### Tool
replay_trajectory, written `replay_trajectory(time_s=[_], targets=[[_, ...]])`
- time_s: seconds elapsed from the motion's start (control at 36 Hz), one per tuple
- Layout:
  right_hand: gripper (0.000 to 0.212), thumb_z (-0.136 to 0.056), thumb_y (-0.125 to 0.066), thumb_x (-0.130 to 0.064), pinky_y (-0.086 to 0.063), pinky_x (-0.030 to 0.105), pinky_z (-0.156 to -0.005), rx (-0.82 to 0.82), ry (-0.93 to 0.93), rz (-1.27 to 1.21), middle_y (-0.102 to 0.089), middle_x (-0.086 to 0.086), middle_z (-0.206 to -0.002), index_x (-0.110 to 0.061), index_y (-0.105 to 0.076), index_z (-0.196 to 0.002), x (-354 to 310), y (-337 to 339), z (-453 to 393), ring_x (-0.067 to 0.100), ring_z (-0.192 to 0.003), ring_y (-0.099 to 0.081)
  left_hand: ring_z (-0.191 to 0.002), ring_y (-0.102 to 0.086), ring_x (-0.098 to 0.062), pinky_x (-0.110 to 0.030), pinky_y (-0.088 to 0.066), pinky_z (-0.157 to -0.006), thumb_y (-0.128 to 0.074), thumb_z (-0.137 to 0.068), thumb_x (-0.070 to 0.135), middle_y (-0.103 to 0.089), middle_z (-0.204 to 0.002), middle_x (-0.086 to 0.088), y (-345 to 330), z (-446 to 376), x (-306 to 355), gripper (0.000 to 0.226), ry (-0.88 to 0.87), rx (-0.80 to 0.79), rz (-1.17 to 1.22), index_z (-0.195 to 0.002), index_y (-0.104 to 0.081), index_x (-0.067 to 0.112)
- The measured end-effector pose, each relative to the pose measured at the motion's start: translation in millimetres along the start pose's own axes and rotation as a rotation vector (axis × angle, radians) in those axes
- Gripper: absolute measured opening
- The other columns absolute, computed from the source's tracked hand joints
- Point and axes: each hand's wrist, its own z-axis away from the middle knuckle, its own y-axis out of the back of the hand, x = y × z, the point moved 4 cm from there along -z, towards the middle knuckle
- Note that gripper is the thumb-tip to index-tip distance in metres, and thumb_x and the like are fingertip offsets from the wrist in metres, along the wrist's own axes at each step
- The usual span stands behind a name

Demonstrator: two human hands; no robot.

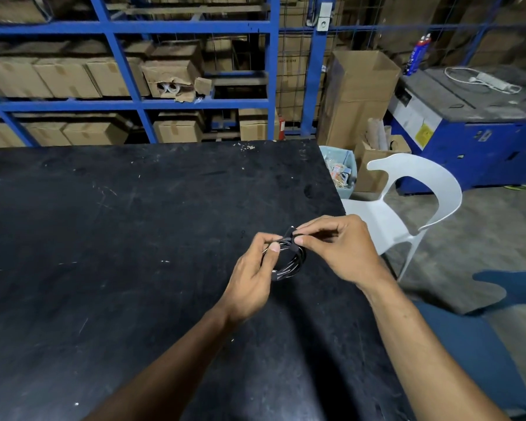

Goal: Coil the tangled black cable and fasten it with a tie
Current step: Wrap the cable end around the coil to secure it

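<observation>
The black cable [289, 262] is wound into a small round coil of several loops, held just above the black table [119, 223] near its right edge. My left hand [252, 278] grips the coil's left side, thumb on top of the loops. My right hand [337, 250] pinches a short black tie [289, 235] at the top of the coil between thumb and forefinger. The tie wraps across the loops, and its end pokes up between my fingertips. Part of the coil is hidden behind my left fingers.
A white plastic chair [407, 205] stands right of the table. Behind it are a light blue bin [340, 168], cardboard boxes [359, 98] and a blue machine [474, 129]. Blue shelving [134, 101] with boxes runs along the back.
</observation>
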Motion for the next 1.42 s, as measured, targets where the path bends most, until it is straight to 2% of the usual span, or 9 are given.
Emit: replay_trajectory(time_s=[0.19, 0.47, 0.61, 0.81, 0.94, 1.03, 1.11, 1.19, 1.42], targets=[[0.017, -0.08, -0.089, -0.01, -0.052, 0.01, -0.081, 0.084, 0.121, 0.088, -0.081, -0.017, -0.09, -0.026, -0.087, -0.085, -1, -10, 11, -0.001, -0.09, -0.077, -0.052, -0.045, -0.002, -0.013, -0.036, -0.053, -0.051, -0.1, 0.065, -0.05, -0.055, 0.014, 0, -8, -4, 0.054, 0.146, 0.088, 0.069, -0.069, -0.06, 0.021], [0.015, -0.078, -0.09, -0.007, -0.053, 0.009, -0.082, 0.104, 0.121, 0.095, -0.081, -0.015, -0.089, -0.021, -0.087, -0.084, -3, -13, 14, -0.002, -0.089, -0.076, -0.043, -0.036, -0.005, -0.014, -0.031, -0.041, -0.064, -0.096, 0.055, -0.038, -0.051, 0.007, -6, -9, -17, 0.048, 0.328, 0.176, 0.21, -0.06, -0.057, 0.024], [0.016, -0.075, -0.092, -0.005, -0.047, 0.003, -0.072, 0.083, 0.061, 0.031, -0.081, -0.013, -0.085, -0.02, -0.086, -0.079, 0, -12, 12, -0.003, -0.08, -0.075, -0.04, -0.034, -0.001, -0.012, -0.03, -0.042, -0.062, -0.1, 0.051, -0.038, -0.044, 0.016, -4, -7, -15, 0.045, 0.278, 0.122, 0.188, -0.065, -0.058, 0.022], [0.032, -0.074, -0.09, 0.002, -0.06, 0.03, -0.075, 0.031, -0.031, -0.113, -0.08, 0.005, -0.079, -0.015, -0.066, -0.086, 6, -13, 10, 0.025, -0.074, -0.075, -0.046, -0.035, -0.002, -0.026, -0.031, -0.054, -0.061, -0.101, 0.051, -0.042, -0.046, 0.017, -3, -5, -17, 0.046, 0.228, 0.074, 0.15, -0.064, -0.058, 0.025], [0.043, -0.076, -0.087, 0.004, -0.059, 0.03, -0.079, 0.042, -0.084, -0.111, -0.081, 0.003, -0.081, -0.024, -0.055, -0.085, 13, -16, 4, 0.016, -0.079, -0.078, -0.05, -0.032, -0.009, -0.029, -0.028, -0.053, -0.059, -0.095, 0.059, -0.039, -0.06, 0.005, -8, -2, -17, 0.046, 0.277, 0.028, 0.279, -0.076, -0.063, 0.017], [0.044, -0.076, -0.084, 0.008, -0.06, 0.033, -0.079, 0.096, -0.116, -0.108, -0.08, 0.004, -0.082, -0.022, -0.052, -0.082, 16, -13, -2, 0.032, -0.08, -0.078, -0.058, -0.049, -0.012, -0.033, -0.041, -0.06, -0.065, -0.095, 0.047, -0.051, -0.073, -0.001, -10, -3, -20, 0.042, 0.338, 0.003, 0.432, -0.099, -0.066, 0.005], [0.046, -0.077, -0.082, 0.013, -0.059, 0.03, -0.073, 0.147, -0.155, -0.174, -0.077, 0.006, -0.078, -0.019, -0.05, -0.079, 19, -6, -10, 0.021, -0.068, -0.071, -0.078, -0.07, -0.014, -0.033, -0.056, -0.075, -0.066, -0.102, 0.022, -0.063, -0.087, -0.004, -8, -4, -28, 0.013, 0.407, -0.002, 0.592, -0.108, -0.068, 0.011], [0.046, -0.077, -0.08, 0.018, -0.058, 0.021, -0.072, 0.169, -0.199, -0.29, -0.074, 0.007, -0.077, -0.017, -0.051, -0.079, 25, -2, -17, 0.012, -0.068, -0.071, -0.089, -0.074, -0.009, -0.033, -0.059, -0.087, -0.066, -0.102, 0.015, -0.074, -0.096, 0.0, -4, -4, -37, 0.013, 0.396, -0.027, 0.55, -0.112, -0.072, 0.008], [0.023, -0.088, -0.073, 0.009, -0.047, 0.019, -0.072, 0.055, -0.441, -0.433, -0.073, 0.01, -0.083, -0.004, -0.078, -0.106, 45, -11, -15, 0.008, -0.067, -0.061, -0.088, -0.073, -0.009, -0.032, -0.063, -0.075, -0.076, -0.096, 0.022, -0.075, -0.093, -0.005, 11, -10, -44, 0.012, 0.322, 0.001, 0.364, -0.106, -0.081, 0.018]])
